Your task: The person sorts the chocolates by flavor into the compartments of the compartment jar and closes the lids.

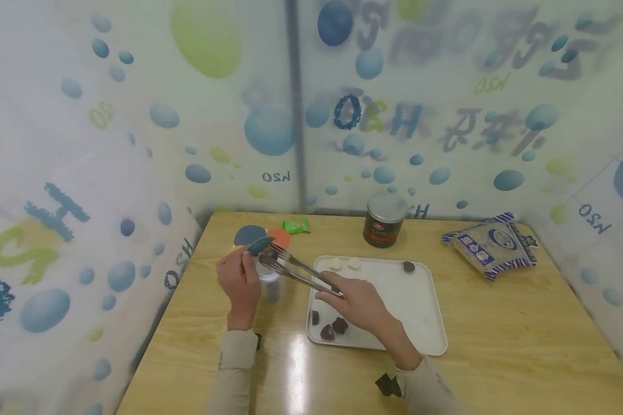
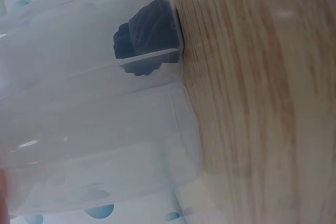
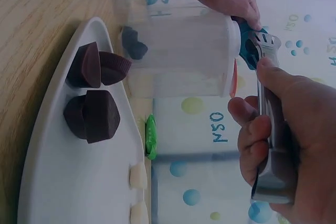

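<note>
Left hand: the left hand pinches a teal lid between thumb and fingers, holding it tilted.
Right hand: the right hand is curled round metal tongs, their tips reaching leftward to the teal lid; whether the tips grip anything I cannot tell.
Clear jar: a clear jar stands upright on the table between the hands, just right of the left one, its rim close under the lid; whether lid and rim touch is unclear.
Inside the jar: dark pieces lie at the bottom.
White tray: a white tray lies partly under the right hand and extends to its right.
Tray pieces: dark chunks sit just nearer and left of the right hand; two pale pieces lie beyond it, and a lone dark lump farther right.
Coloured discs: a blue disc and an orange disc show beyond the left hand.
Green packet: the green packet lies beyond both hands.
Can and bag: a dark can stands beyond the right hand; a striped bag lies far to its right.
</note>
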